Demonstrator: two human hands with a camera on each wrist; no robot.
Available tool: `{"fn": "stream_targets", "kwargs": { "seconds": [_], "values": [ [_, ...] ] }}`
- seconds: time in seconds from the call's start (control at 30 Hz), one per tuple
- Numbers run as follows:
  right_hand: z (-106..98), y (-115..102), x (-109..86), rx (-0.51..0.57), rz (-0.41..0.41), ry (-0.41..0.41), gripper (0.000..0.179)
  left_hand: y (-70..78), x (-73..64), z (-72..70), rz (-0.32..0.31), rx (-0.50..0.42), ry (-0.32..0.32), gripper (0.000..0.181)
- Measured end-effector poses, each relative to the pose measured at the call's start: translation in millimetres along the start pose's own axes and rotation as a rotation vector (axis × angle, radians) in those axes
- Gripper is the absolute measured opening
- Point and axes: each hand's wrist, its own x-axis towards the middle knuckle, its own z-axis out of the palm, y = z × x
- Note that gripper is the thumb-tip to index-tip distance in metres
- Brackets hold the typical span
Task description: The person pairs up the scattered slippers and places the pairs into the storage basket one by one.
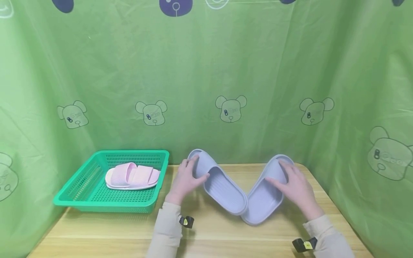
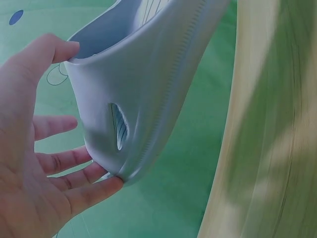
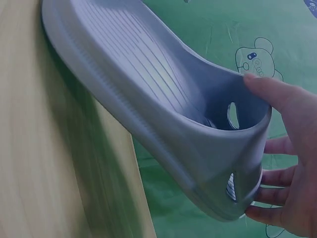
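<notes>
My left hand [image 1: 186, 179] grips a grey-blue slipper [image 1: 226, 191] at its toe end, with the thumb on the strap's edge and the lower fingertips at the toe. Its mate, a second grey-blue slipper [image 1: 262, 204], is gripped the same way by my right hand [image 1: 298, 188]. Both slippers tilt toe up with their insoles facing me, and their heels overlap in the middle in a V shape. The left wrist view shows an oval slot in the strap [image 2: 124, 89]; in the right wrist view, the ridged insole [image 3: 133, 54] is visible.
A green plastic basket [image 1: 106, 204] stands at the left of the wooden table [image 1: 219, 240]. Pink slippers [image 1: 132, 177] lie inside it. A green curtain [image 1: 258, 64] with bear-head prints hangs behind and at both sides.
</notes>
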Motion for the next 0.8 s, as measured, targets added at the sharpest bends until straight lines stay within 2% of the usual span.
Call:
{"fn": "stream_targets", "kwargs": {
  "seconds": [0.37,0.6,0.8],
  "values": [
    [2.2,0.3,-1.4,-0.006,0.009,0.096,0.089,1.6,-0.1,-3.6,-0.027,-0.009,0.08,0.085],
    [3.3,-0.6,-2.6,0.002,0.061,0.109,0.092,4.2,-0.3,-3.8,-0.041,-0.022,0.149,0.086],
    [5.3,-3.2,-4.7,0.038,0.095,0.124,0.094,5.6,-0.4,-1.9,-0.073,-0.027,0.176,0.089]
  ]
}}
